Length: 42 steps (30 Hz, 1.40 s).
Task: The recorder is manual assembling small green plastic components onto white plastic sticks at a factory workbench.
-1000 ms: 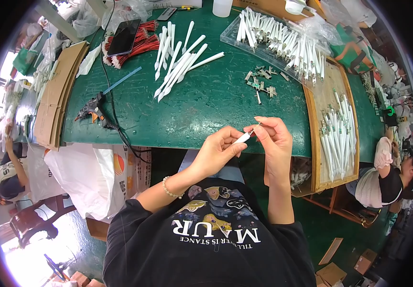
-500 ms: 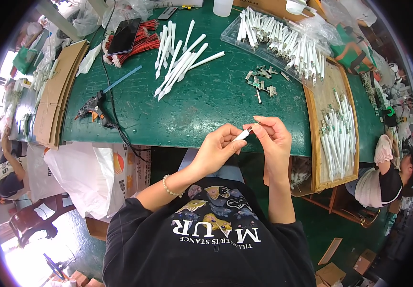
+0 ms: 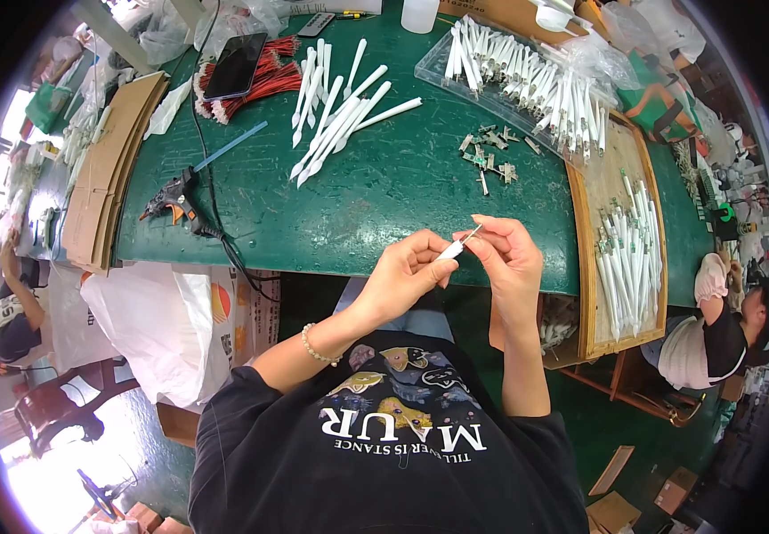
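Observation:
Close to the near table edge, my left hand point(image 3: 408, 278) is closed around a white candle-shaped tube point(image 3: 452, 251), much of it hidden by the fingers. At its open end my right hand point(image 3: 511, 260) pinches a small thin strip point(image 3: 471, 234), perhaps a little circuit board, that meets the tube's mouth. How deep the strip sits in the tube is too small to tell. Farther off on the green table lie loose white tubes with pointed tips point(image 3: 346, 120). Several small metal-and-green circuit pieces point(image 3: 491, 158) are scattered right of them.
A clear tray point(image 3: 429, 73) of white tubes is at the back right, beside a wooden tray point(image 3: 586, 294) with more. On the left lie a glue gun point(image 3: 176, 198), its cable, cardboard sheets point(image 3: 109, 178), and a phone point(image 3: 235, 66) on red wires point(image 3: 279, 71). Another person point(image 3: 705, 334) sits at the right.
My right fingers have shifted slightly at the tube's mouth, and the thin strip there shows more plainly. Both hands keep their grip and nearly the same place.

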Tool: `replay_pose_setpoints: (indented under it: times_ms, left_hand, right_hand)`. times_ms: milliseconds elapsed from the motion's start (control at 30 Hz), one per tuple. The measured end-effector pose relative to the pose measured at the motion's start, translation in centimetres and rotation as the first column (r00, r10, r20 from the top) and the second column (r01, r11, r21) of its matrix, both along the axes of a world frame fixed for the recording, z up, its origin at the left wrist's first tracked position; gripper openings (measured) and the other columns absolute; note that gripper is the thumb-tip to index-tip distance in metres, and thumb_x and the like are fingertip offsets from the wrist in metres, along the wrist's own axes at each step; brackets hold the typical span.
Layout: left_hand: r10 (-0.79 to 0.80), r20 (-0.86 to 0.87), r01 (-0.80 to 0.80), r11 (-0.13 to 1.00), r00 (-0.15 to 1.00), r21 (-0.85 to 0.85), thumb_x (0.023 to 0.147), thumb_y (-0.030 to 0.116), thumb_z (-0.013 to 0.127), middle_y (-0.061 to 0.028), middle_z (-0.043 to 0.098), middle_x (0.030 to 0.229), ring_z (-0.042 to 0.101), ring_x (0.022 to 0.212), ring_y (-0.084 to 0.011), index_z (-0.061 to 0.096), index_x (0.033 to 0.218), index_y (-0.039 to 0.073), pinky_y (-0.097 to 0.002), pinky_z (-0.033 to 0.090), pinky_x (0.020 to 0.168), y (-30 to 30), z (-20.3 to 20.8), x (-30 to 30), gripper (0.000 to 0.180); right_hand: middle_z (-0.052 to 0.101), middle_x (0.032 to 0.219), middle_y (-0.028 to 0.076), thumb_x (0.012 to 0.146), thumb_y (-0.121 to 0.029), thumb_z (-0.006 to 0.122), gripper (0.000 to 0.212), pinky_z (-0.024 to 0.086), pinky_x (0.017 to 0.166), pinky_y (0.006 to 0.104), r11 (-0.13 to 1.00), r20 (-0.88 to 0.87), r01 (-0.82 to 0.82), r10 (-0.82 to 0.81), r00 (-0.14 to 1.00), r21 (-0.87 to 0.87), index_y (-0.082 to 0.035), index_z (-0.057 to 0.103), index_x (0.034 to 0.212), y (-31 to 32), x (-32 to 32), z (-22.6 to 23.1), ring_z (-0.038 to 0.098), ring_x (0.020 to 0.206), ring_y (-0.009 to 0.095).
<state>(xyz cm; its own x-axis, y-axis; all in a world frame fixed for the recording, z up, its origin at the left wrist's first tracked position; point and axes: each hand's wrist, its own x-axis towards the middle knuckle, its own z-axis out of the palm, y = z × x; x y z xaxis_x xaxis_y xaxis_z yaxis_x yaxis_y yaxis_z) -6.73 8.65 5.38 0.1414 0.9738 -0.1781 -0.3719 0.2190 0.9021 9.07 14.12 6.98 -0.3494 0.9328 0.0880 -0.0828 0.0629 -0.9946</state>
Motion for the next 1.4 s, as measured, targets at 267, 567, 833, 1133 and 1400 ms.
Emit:
replay_pose_setpoints:
  times_ms: [267, 567, 833, 1133, 1400]
  left_hand:
    - [0.038, -0.008, -0.038, 0.999, 0.999, 0.012, 0.089, 0.006, 0.059, -0.0020, 0.058, 0.081, 0.053, 0.070, -0.0058, 0.054, 0.096, -0.001, -0.0204, 0.045, 0.062, 0.0, -0.3, 0.4, 0.012]
    - [0.004, -0.029, -0.005, 1.000, 1.000, -0.006, 0.091, 0.010, 0.058, -0.0006, 0.057, 0.075, 0.049, 0.063, -0.0034, 0.054, 0.097, 0.001, -0.0183, 0.038, 0.053, 0.1, -0.3, -0.1, 0.012]
    - [-0.033, 0.015, 0.033, 0.999, 0.999, -0.032, 0.092, 0.014, 0.057, 0.0011, 0.055, 0.067, 0.042, 0.054, -0.0011, 0.054, 0.096, 0.003, -0.0177, 0.028, 0.045, 0.3, -0.7, -0.4, 0.012]
    - [0.032, -0.030, -0.032, 0.999, 0.999, 0.005, 0.091, 0.010, 0.057, 0.0000, 0.056, 0.071, 0.048, 0.061, -0.0035, 0.053, 0.095, 0.001, -0.0188, 0.036, 0.052, 0.0, -0.5, 0.1, 0.010]
    - [-0.001, -0.027, 0.001, 1.000, 1.000, -0.013, 0.090, 0.010, 0.058, 0.0003, 0.056, 0.072, 0.050, 0.063, -0.0030, 0.053, 0.095, 0.002, -0.0176, 0.035, 0.051, 0.3, -0.3, -0.1, 0.011]
  right_hand:
    - [0.068, 0.092, 0.016, 0.087, -0.001, 0.059, 0.021, 0.050, 0.079, 0.0265, 0.999, 0.011, -0.031, 0.031, 0.999, 0.043, 0.001, 0.056, 0.108, 0.3, 0.1, -0.6, 0.064, 0.086, 0.016]
    - [0.068, 0.093, 0.015, 0.087, -0.001, 0.059, 0.021, 0.050, 0.079, 0.0259, 0.993, 0.032, -0.102, 0.100, 0.994, 0.061, 0.001, 0.056, 0.108, 1.0, 0.7, -1.0, 0.064, 0.086, 0.015]
    - [0.068, 0.093, 0.013, 0.087, 0.000, 0.059, 0.019, 0.050, 0.079, 0.0251, 0.992, 0.058, -0.110, 0.107, 0.993, 0.063, 0.002, 0.056, 0.106, 1.6, 0.5, -1.4, 0.064, 0.086, 0.014]
    - [0.067, 0.094, 0.015, 0.087, 0.001, 0.059, 0.022, 0.050, 0.079, 0.0256, 0.984, 0.120, -0.094, 0.076, 0.990, 0.153, 0.002, 0.056, 0.110, 0.8, 0.6, -1.5, 0.064, 0.088, 0.015]
    - [0.067, 0.094, 0.015, 0.090, -0.003, 0.055, 0.021, 0.050, 0.078, 0.0260, 0.952, 0.131, -0.066, 0.027, 0.991, 0.300, 0.002, 0.055, 0.111, 0.5, 0.2, -1.3, 0.064, 0.086, 0.016]
